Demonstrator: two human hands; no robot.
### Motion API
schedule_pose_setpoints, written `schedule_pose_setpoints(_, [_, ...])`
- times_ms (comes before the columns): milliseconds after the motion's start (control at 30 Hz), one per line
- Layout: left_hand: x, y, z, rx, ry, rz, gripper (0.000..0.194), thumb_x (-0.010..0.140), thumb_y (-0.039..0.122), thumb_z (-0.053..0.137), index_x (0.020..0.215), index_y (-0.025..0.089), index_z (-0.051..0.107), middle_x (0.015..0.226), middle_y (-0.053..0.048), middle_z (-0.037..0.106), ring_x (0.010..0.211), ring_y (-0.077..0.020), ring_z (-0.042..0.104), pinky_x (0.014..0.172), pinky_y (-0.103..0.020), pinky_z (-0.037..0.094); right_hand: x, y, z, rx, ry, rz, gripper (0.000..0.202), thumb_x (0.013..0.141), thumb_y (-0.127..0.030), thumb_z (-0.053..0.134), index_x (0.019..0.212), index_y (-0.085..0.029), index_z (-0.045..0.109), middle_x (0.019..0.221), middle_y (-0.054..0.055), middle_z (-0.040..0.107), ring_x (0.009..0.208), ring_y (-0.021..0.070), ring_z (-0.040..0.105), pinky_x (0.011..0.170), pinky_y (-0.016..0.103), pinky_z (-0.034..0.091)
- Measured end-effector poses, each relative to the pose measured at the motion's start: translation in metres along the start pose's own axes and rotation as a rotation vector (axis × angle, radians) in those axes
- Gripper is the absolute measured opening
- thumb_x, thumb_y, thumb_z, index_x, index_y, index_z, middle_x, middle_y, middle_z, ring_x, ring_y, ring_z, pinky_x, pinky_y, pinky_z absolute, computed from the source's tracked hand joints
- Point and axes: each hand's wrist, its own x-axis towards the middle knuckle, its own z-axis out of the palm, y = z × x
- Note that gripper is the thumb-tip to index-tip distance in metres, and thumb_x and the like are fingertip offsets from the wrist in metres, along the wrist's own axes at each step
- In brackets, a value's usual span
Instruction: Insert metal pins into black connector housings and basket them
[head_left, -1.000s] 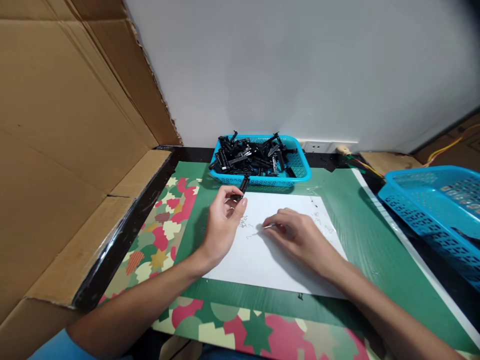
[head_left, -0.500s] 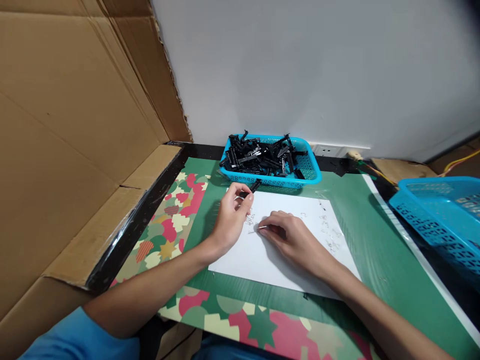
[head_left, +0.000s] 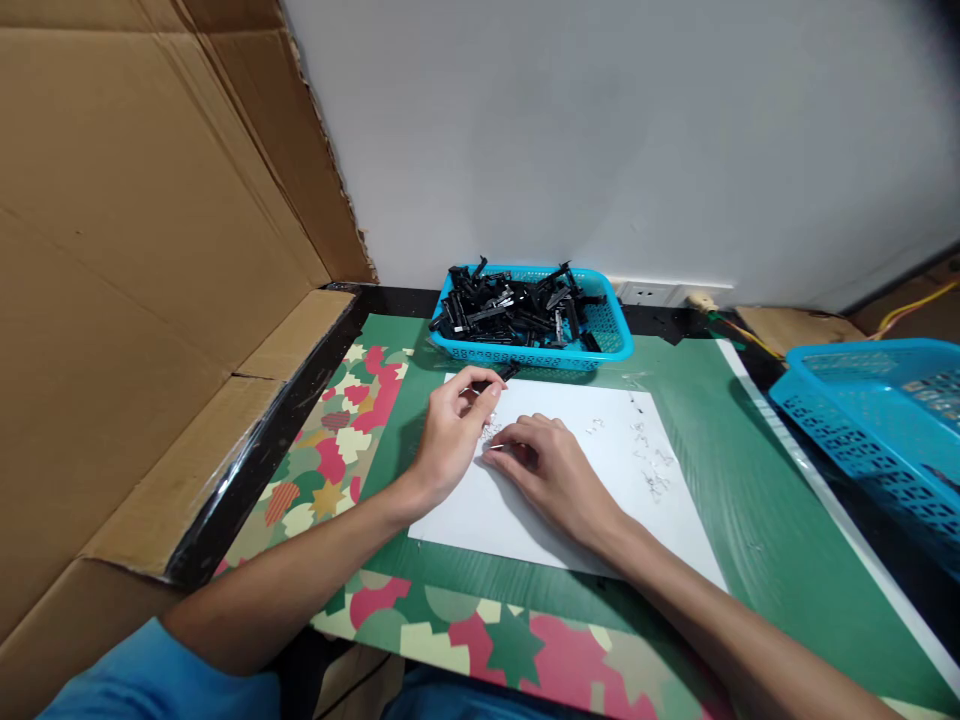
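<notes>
My left hand is closed on a small black part, whose end pokes out past the fingers near the paper's top left. Just to the right, my right hand pinches a thin, shiny piece low over the white paper. Tiny metal bits lie between the two hands. More small wire-like bits are scattered on the right side of the paper, with a few nearer its middle.
A blue basket heaped with black parts stands behind the paper, against the wall. Another blue basket is at the right. Cardboard walls the left side. The green table cover has a patterned border.
My right hand has moved left, closer to my left hand and the small bits beside it. The whole view has shifted slightly; my left hand still holds the black part.
</notes>
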Motion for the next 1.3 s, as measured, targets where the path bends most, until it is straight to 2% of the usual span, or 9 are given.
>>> schedule_pose_setpoints(200, [0.001, -0.002, -0.001, 0.035, 0.002, -0.007, 0.022, 0.098, 0.042, 0.07, 0.1, 0.02, 0.072, 0.077, 0.001, 0.062, 0.061, -0.0114, 0.048, 0.054, -0.024, 0.037, 0.0, 0.004, 0.002, 0.011, -0.029, -0.024, 0.0, 0.098, -0.023, 0.077, 0.098, -0.023, 0.077, 0.091, 0.004, 0.073, 0.089, 0.0246, 0.061, 0.084, 0.04, 0.043])
schedule_pose_setpoints(333, [0.002, -0.001, -0.003, 0.068, -0.018, 0.044, 0.02, 0.096, 0.039, 0.071, 0.099, 0.02, 0.074, 0.094, -0.004, 0.072, 0.075, -0.0151, 0.06, 0.064, -0.026, 0.046, -0.008, 0.005, -0.013, 0.115, -0.06, -0.033, 0.007, 0.102, -0.022, 0.07, 0.096, -0.021, 0.073, 0.095, 0.005, 0.072, 0.09, 0.0235, 0.061, 0.08, 0.037, 0.045])
schedule_pose_setpoints(433, [-0.001, 0.001, -0.003, 0.124, -0.094, 0.082, 0.016, 0.097, 0.034, 0.071, 0.096, 0.019, 0.076, 0.102, -0.007, 0.073, 0.088, -0.019, 0.066, 0.073, -0.029, 0.05, -0.013, 0.007, -0.03, 0.307, 0.037, 0.01, 0.012, 0.104, -0.029, 0.067, 0.096, -0.021, 0.072, 0.091, 0.004, 0.069, 0.084, 0.0208, 0.06, 0.076, 0.034, 0.046])
schedule_pose_setpoints(567, [-0.011, 0.005, 0.003, 0.209, -0.265, 0.065, 0.015, 0.098, 0.032, 0.07, 0.1, 0.02, 0.078, 0.102, -0.006, 0.072, 0.089, -0.0195, 0.066, 0.075, -0.03, 0.049, -0.014, 0.013, -0.046, 0.491, 0.232, 0.139, 0.022, 0.1, -0.041, 0.072, 0.09, -0.021, 0.074, 0.072, -0.001, 0.054, 0.068, 0.0163, 0.047, 0.064, 0.031, 0.039])
schedule_pose_setpoints(633, [-0.016, 0.007, 0.006, 0.183, -0.321, 0.039, 0.017, 0.099, 0.034, 0.069, 0.106, 0.021, 0.078, 0.105, -0.006, 0.071, 0.091, -0.0194, 0.066, 0.077, -0.03, 0.05, -0.013, 0.015, -0.047, 0.524, 0.245, 0.158, 0.027, 0.098, -0.045, 0.073, 0.088, -0.02, 0.075, 0.068, -0.003, 0.049, 0.066, 0.0158, 0.044, 0.062, 0.031, 0.037])
schedule_pose_setpoints(767, [-0.021, 0.009, 0.01, 0.056, -0.363, -0.044, 0.024, 0.101, 0.041, 0.068, 0.111, 0.02, 0.076, 0.105, -0.007, 0.07, 0.084, -0.0169, 0.063, 0.07, -0.028, 0.048, -0.013, 0.013, -0.042, 0.52, 0.261, 0.143, 0.027, 0.097, -0.046, 0.075, 0.087, -0.021, 0.078, 0.07, -0.001, 0.054, 0.067, 0.0162, 0.047, 0.064, 0.031, 0.04])
schedule_pose_setpoints(967, [-0.023, 0.01, 0.012, -0.17, -0.363, -0.219, 0.03, 0.097, 0.047, 0.073, 0.107, 0.019, 0.07, 0.074, 0.002, 0.059, 0.06, -0.0102, 0.049, 0.054, -0.024, 0.036, -0.02, 0.007, -0.038, 0.399, 0.366, 0.05, 0.012, 0.099, -0.029, 0.073, 0.093, -0.025, 0.082, 0.082, 0.002, 0.07, 0.073, 0.0187, 0.059, 0.067, 0.034, 0.045])
schedule_pose_setpoints(1167, [-0.03, 0.015, 0.016, -0.383, -0.378, -0.419, 0.032, 0.096, 0.047, 0.076, 0.108, 0.018, 0.067, 0.071, 0.003, 0.055, 0.06, -0.0088, 0.048, 0.055, -0.021, 0.035, -0.025, 0.006, -0.037, 0.287, 0.402, -0.056, 0.013, 0.1, -0.023, 0.073, 0.1, -0.029, 0.084, 0.08, 0.002, 0.068, 0.07, 0.019, 0.059, 0.065, 0.034, 0.045])
schedule_pose_setpoints(1300, [-0.029, 0.016, 0.015, -0.426, -0.375, -0.417, 0.028, 0.097, 0.044, 0.075, 0.104, 0.019, 0.065, 0.071, 0.003, 0.053, 0.06, -0.0087, 0.047, 0.056, -0.021, 0.034, -0.025, 0.007, -0.041, 0.333, 0.408, -0.017, 0.014, 0.101, -0.026, 0.072, 0.105, -0.031, 0.084, 0.085, 0.002, 0.071, 0.074, 0.0189, 0.061, 0.065, 0.033, 0.045])
